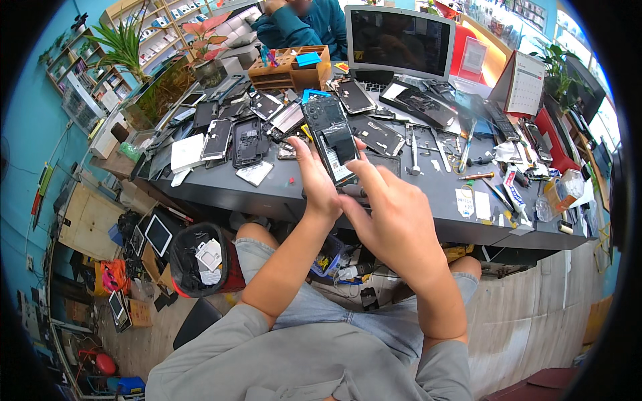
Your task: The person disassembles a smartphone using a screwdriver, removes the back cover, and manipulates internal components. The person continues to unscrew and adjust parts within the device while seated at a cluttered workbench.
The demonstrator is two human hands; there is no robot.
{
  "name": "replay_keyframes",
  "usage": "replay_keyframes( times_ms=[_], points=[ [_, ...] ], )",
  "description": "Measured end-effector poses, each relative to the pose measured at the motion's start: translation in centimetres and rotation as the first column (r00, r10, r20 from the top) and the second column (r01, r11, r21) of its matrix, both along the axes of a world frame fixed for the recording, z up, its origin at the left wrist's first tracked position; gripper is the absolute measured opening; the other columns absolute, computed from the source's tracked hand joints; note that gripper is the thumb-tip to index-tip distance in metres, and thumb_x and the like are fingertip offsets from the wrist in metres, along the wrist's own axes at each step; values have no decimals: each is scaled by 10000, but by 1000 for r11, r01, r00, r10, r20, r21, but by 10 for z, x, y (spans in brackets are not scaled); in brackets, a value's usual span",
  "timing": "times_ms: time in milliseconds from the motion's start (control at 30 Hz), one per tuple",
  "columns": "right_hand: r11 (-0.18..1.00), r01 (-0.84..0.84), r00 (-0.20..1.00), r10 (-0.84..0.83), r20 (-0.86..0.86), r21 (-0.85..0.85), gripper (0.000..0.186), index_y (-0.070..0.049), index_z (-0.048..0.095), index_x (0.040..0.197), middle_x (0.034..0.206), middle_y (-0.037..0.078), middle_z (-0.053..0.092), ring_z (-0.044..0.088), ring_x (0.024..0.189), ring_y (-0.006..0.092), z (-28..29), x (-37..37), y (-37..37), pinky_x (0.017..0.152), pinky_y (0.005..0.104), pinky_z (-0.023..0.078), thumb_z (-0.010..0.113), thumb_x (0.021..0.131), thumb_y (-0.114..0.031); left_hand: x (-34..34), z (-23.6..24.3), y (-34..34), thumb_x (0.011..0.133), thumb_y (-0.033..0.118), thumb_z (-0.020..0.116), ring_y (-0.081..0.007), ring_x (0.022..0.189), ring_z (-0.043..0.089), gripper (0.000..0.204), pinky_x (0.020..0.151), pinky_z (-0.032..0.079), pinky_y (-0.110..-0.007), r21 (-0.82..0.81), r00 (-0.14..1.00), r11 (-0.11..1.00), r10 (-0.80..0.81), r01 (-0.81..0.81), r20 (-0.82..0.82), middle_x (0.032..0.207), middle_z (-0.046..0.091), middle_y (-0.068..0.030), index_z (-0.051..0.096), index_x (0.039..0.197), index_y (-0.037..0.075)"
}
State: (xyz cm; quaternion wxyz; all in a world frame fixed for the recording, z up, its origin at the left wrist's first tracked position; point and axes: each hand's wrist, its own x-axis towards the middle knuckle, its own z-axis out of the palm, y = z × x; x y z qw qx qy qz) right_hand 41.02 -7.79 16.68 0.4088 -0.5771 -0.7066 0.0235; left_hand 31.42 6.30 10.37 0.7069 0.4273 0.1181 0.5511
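Note:
A dark smartphone [329, 134] with its back off is tilted above the front edge of the desk, and a battery with a white label shows in its lower half. My left hand [317, 186] is closed around the phone's lower left side, thumb along the edge. At the lower right part of the phone, my right hand [398, 214] has its fingers bent against the body and edge. The right thumb sits below, close to my left palm. Some fingertips are hidden behind the phone. Dismantled phone housings [249, 142] and screens [217, 139] lie around on the desk.
An open laptop [401, 41] and a wooden organizer [291, 67] stand at the back, a person [304, 30] behind them. Screwdrivers, a brush and tweezers lie to the right, near a desk calendar [523, 85]. A lined bin [200, 260] stands by my left knee.

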Motion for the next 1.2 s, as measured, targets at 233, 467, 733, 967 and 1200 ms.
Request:
replay_keyframes(
  times_ms=[233, 467, 733, 967, 1200],
  points=[
    [996, 71, 997, -69, 43, -47, 382, -43, 701, 1296, 1025, 185, 751, 771, 894, 397, -3, 1, 2, 715, 483, 577, 847, 943, -40, -1, -3, -1, 1150, 839, 177, -250, 907, 767, 942, 830, 647, -398, 25, 1000, 1000, 17, -17, 6, 1047, 774, -136, 662, 1265, 40],
    [994, 105, 994, -106, 36, 37, 344, -53, 712, 1271, 958, 160, 758, 769, 804, 380, -8, 2, 3, 688, 468, 581, 852, 957, -63, 2, -3, 1, 1129, 869, 153, -302, 894, 762, 1060, 837, 640, -445, -59, 999, 998, 35, -34, 7, 1041, 776, -185, 688, 1219, -41],
    [988, 65, 998, -61, -34, 137, 341, -40, 722, 1232, 949, 165, 774, 759, 749, 371, -7, 4, 4, 644, 458, 574, 895, 945, -104, 2, -5, 2, 1121, 882, 173, -311, 909, 773, 1047, 833, 642, -449, -13, 999, 1000, -21, 22, 34, 1040, 775, -187, 675, 1253, -27],
    [981, 16, 992, 10, -129, 195, 327, -16, 722, 1195, 931, 166, 772, 779, 738, 344, -10, 7, 5, 644, 430, 584, 907, 944, -118, -2, -6, 3, 1113, 894, 191, -292, 944, 784, 1035, 904, 644, -426, -18, 1000, 1000, -13, 13, 11, 1080, 795, -180, 685, 1279, 1],
    [986, 36, 993, -17, -121, 161, 350, -3, 710, 1201, 945, 184, 774, 780, 728, 348, -11, 9, 7, 653, 406, 604, 914, 939, -113, 3, 3, -4, 1126, 874, 154, -248, 874, 764, 1026, 779, 653, -391, -39, 999, 998, 39, -39, -6, 1009, 766, -134, 699, 1218, 10]
  ],
)
